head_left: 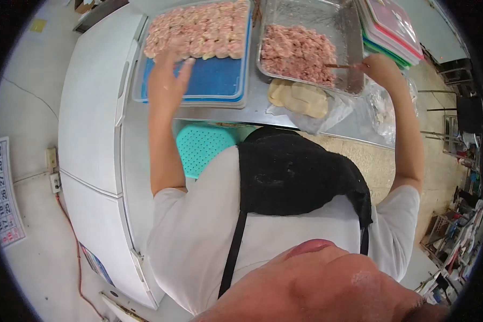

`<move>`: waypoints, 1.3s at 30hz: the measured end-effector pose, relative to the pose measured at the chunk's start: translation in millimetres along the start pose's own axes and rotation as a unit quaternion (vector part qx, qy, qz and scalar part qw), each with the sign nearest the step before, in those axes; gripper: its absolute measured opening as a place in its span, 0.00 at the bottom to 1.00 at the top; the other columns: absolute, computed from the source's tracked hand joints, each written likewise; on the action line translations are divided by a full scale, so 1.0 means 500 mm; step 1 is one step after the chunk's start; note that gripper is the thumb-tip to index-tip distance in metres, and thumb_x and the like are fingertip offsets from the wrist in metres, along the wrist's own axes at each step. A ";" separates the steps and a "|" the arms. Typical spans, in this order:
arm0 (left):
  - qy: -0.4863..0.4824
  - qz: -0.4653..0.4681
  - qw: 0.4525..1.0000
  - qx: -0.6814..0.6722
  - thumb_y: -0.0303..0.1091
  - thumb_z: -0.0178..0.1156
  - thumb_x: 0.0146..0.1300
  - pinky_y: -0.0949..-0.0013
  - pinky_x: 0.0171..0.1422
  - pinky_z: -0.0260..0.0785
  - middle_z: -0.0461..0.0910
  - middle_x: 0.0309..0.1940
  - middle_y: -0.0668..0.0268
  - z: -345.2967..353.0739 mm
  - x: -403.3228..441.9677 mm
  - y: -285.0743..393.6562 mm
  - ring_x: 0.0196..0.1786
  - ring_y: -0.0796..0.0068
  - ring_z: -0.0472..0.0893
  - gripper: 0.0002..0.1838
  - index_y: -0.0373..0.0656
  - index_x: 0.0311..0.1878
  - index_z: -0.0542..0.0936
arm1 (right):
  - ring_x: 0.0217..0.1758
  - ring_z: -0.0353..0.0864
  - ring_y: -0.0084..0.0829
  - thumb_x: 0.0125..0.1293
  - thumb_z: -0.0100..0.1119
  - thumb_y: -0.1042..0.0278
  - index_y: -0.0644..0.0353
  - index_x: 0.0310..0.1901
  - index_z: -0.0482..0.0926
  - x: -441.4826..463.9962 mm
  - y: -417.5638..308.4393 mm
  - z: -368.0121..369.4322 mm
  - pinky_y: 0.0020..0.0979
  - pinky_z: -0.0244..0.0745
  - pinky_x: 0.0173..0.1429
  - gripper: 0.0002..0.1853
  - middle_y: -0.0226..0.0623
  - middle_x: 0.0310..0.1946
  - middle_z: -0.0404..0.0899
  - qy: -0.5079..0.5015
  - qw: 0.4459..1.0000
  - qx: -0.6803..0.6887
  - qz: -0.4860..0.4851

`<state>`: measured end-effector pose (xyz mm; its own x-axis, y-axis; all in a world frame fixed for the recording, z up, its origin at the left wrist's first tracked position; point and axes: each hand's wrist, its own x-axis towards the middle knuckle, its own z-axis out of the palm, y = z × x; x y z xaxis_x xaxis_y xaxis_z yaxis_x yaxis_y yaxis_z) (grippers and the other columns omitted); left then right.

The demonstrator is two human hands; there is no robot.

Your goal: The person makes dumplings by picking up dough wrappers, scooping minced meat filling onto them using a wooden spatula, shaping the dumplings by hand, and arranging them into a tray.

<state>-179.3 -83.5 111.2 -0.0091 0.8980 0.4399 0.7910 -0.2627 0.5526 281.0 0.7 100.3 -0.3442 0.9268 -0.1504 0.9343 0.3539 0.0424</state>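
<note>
My left hand is at the front left of a blue tray, by the front edge of rows of meat-filled dough pieces; its thumb and fingers are apart. My right hand is closed around the end of a thin brown stick. The stick's other end reaches into pink minced meat in a metal tray. Pale round dough wrappers lie in front of the metal tray, with white plastic under them.
Stacked coloured boards or lids stand at the back right. A clear plastic bag lies at the table's right. Below the table edge is a turquoise perforated basket. A white refrigerator stands at the left.
</note>
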 end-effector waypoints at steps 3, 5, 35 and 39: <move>-0.046 0.116 0.991 -0.041 0.31 0.60 0.60 0.62 0.58 0.69 0.79 0.49 0.57 0.120 -0.038 0.114 0.53 0.58 0.78 0.15 0.43 0.52 0.79 | 0.34 0.83 0.47 0.60 0.57 0.57 0.59 0.27 0.83 0.046 -0.004 0.059 0.45 0.77 0.36 0.14 0.45 0.30 0.82 0.005 0.993 -0.113 -0.020; -0.109 0.168 0.974 -0.106 0.30 0.60 0.59 0.62 0.57 0.70 0.80 0.47 0.58 0.224 -0.069 0.157 0.51 0.59 0.78 0.14 0.42 0.49 0.79 | 0.29 0.84 0.42 0.55 0.58 0.62 0.57 0.25 0.83 0.021 -0.034 0.194 0.43 0.78 0.32 0.10 0.43 0.24 0.82 0.129 0.973 -0.065 -0.178; -0.227 -0.182 0.924 -0.250 0.38 0.60 0.63 0.68 0.51 0.68 0.78 0.37 0.65 0.461 -0.134 0.162 0.45 0.74 0.76 0.11 0.41 0.43 0.78 | 0.34 0.83 0.45 0.64 0.51 0.57 0.56 0.31 0.81 0.061 -0.064 0.152 0.46 0.77 0.37 0.14 0.43 0.30 0.82 0.107 0.958 0.205 -0.169; -0.185 -0.193 0.853 -0.448 0.40 0.57 0.66 0.71 0.57 0.66 0.78 0.47 0.66 0.421 -0.121 0.137 0.51 0.77 0.75 0.17 0.36 0.51 0.76 | 0.32 0.83 0.43 0.58 0.55 0.61 0.57 0.28 0.81 0.098 -0.112 0.101 0.43 0.77 0.35 0.10 0.43 0.28 0.81 0.222 0.956 0.071 -0.179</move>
<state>4.2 -81.7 -26.6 0.1609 0.9852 -0.0589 -0.0145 0.0621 0.9980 216.3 20.1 40.5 -0.6203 0.7223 0.3058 0.7414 0.6672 -0.0722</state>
